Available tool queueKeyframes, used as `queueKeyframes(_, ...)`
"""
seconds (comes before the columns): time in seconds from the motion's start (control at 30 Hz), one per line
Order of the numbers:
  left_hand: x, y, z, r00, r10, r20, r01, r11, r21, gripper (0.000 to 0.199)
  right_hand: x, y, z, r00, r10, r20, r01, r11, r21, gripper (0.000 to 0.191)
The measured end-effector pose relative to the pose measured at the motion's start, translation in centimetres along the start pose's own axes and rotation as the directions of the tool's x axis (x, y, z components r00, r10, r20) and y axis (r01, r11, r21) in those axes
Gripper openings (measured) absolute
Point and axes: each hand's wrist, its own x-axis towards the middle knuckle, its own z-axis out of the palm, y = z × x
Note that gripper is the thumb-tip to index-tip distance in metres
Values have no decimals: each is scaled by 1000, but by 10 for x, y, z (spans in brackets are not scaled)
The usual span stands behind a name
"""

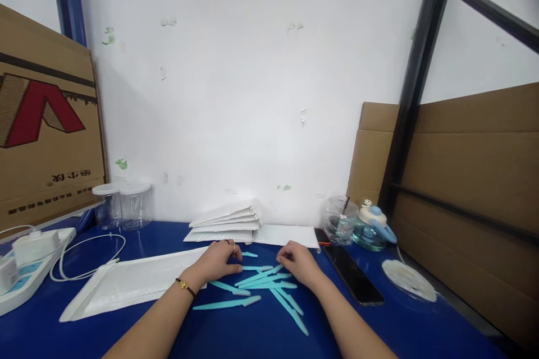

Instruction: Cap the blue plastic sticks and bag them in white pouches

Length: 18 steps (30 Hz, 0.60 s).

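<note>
Several turquoise eyebrow razors (266, 285) lie in a loose, crossing heap on the blue table, between my two hands. My left hand (219, 262) is at the heap's left side, its thumb and forefinger curved but apart, the thumb at the end of one razor. On the right, my right hand (298, 262) has its thumb and forefinger pinched at the upper end of a slanting razor. A separate razor (227, 303) lies nearest to me. Under my left forearm is a white padded envelope (135, 280), partly covered by the arm.
White padded envelopes (225, 221) are stacked against the wall. A black phone (353, 275), a bagged drink cup (340, 221) and a teal bottle (370, 230) stand right. Clear jars (135, 207), a power strip (31, 275) and a white cable (120, 252) are left.
</note>
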Motion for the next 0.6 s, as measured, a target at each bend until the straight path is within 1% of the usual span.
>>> queueKeyframes(0.07,0,5,2,997,-26,71,27,999,-18,17,-1,-11,3,998,-31,51,31,1000,-2,12)
queueKeyframes(0.13,0,7,4,995,-51,90,55,997,-49,14,-2,-19,6,995,-47,84,48,999,-13,14)
queueKeyframes(0.2,1,6,6,997,-48,66,53,995,-83,14,-2,-22,8,993,-43,110,45,999,-17,13)
queueKeyframes(0.3,2,3,8,1000,2,-5,-3,993,-115,13,-1,-23,8,991,-30,131,32,999,-14,9)
queueKeyframes(0.37,2,1,8,999,33,-18,-35,995,-98,13,-1,-23,8,991,-23,134,25,1000,-9,11)
queueKeyframes(0.5,3,-2,8,999,33,35,-32,999,-26,12,-2,-24,8,991,-4,132,3,1000,11,11)
queueKeyframes(0.6,4,-1,8,994,102,32,-103,994,30,17,-2,-23,9,992,2,127,-6,1000,28,7)
